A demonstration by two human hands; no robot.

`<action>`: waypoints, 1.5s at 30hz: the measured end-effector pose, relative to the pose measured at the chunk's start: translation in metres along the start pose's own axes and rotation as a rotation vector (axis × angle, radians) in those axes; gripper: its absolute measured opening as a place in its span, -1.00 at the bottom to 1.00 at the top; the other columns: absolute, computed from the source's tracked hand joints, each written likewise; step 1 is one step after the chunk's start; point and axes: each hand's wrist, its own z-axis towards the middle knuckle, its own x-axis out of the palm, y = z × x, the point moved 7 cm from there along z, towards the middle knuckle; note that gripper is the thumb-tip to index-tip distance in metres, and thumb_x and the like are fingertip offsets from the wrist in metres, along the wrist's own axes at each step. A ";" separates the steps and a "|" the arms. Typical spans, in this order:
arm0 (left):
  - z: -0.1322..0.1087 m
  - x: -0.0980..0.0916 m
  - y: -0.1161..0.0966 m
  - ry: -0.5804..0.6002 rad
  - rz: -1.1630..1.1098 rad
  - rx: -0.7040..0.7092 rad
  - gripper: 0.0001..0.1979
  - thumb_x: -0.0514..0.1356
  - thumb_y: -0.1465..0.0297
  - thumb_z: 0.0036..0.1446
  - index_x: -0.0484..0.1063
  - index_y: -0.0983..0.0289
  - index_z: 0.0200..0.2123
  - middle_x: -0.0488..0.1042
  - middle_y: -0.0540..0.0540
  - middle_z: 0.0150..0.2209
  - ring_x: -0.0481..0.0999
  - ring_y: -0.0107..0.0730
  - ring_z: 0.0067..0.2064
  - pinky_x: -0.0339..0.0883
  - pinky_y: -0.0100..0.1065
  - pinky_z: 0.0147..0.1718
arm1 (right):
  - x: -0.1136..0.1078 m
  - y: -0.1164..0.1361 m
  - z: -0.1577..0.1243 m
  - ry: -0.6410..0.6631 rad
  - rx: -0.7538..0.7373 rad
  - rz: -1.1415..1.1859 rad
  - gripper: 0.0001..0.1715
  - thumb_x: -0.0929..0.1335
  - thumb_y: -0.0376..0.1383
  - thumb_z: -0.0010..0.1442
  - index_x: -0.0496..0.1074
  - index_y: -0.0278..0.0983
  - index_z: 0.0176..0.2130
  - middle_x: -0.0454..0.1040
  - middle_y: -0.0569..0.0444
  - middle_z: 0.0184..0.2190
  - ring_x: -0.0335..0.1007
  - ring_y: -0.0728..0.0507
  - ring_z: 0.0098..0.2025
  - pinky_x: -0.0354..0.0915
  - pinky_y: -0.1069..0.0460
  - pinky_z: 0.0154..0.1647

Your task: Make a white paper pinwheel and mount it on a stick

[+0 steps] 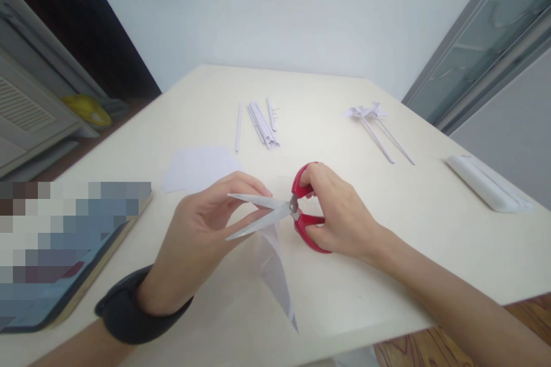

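Note:
My right hand [344,209] is closed round the red handles of a pair of scissors [269,215], whose blades are spread apart and point left. With fingers pinched together, my left hand [215,212] holds a piece of white paper [275,269] just behind and below the blades. The paper hangs down in a narrow, folded, pointed shape above the table. Part of it is hidden by the blades and my left fingers. A black band sits round my left wrist.
White paper sheets [200,166] lie beyond my left hand. Several rolled paper sticks [262,123] are farther back. Paper pinwheels [365,112] on sticks lie at right, near a white packet [486,183]. A tablet [81,281], partly pixelated, occupies the left of the table [318,92].

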 end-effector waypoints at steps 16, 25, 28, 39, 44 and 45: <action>-0.002 0.000 -0.001 0.008 0.024 0.032 -0.90 0.24 0.50 0.04 0.50 0.18 -0.38 0.44 -0.01 -0.32 0.41 -0.39 -0.25 0.25 -0.38 -0.25 | -0.001 -0.002 -0.003 -0.011 0.041 -0.103 -0.74 0.27 -0.40 -0.05 0.11 -0.23 -0.31 0.33 0.07 -0.34 0.24 -0.06 -0.39 0.17 0.06 -0.53; -0.002 -0.003 -0.009 -0.005 0.085 0.215 -0.87 0.27 0.55 0.00 0.50 0.20 -0.38 0.44 0.00 -0.32 0.41 -0.39 -0.27 0.25 -0.38 -0.32 | -0.005 0.000 -0.003 -0.036 0.040 -0.120 -0.76 0.27 -0.41 -0.04 0.14 -0.24 -0.31 0.35 0.12 -0.34 0.25 -0.03 -0.36 0.20 0.08 -0.49; -0.003 -0.003 -0.011 -0.011 0.100 0.241 -0.86 0.24 0.56 0.02 0.50 0.21 -0.35 0.43 0.01 -0.30 0.42 -0.39 -0.25 0.26 -0.37 -0.29 | -0.006 0.003 -0.001 -0.047 -0.008 -0.111 -0.73 0.27 -0.41 -0.08 0.13 -0.25 -0.31 0.32 0.10 -0.33 0.21 -0.04 -0.35 0.20 0.07 -0.46; -0.005 -0.002 -0.019 -0.021 0.196 0.274 -0.90 0.22 0.54 0.06 0.48 0.23 -0.37 0.42 0.00 -0.32 0.43 -0.42 -0.28 0.28 -0.37 -0.29 | -0.004 0.002 -0.002 -0.037 -0.017 -0.126 -0.72 0.27 -0.41 -0.08 0.11 -0.25 -0.32 0.30 0.11 -0.35 0.17 -0.03 -0.38 0.19 0.06 -0.46; -0.005 -0.002 -0.019 -0.031 0.194 0.276 -0.88 0.24 0.57 0.03 0.47 0.25 -0.38 0.42 0.01 -0.31 0.42 -0.43 -0.28 0.28 -0.39 -0.31 | -0.004 0.002 -0.002 -0.024 -0.011 -0.147 -0.74 0.28 -0.40 -0.07 0.11 -0.25 -0.32 0.30 0.11 -0.35 0.17 -0.02 -0.40 0.19 0.07 -0.48; -0.005 -0.002 -0.020 -0.034 0.193 0.284 -0.88 0.24 0.59 0.02 0.47 0.26 -0.37 0.42 0.01 -0.31 0.42 -0.43 -0.28 0.28 -0.39 -0.31 | -0.004 0.002 -0.002 -0.027 -0.012 -0.156 -0.74 0.28 -0.40 -0.06 0.12 -0.25 -0.32 0.30 0.11 -0.35 0.17 -0.02 -0.41 0.19 0.07 -0.48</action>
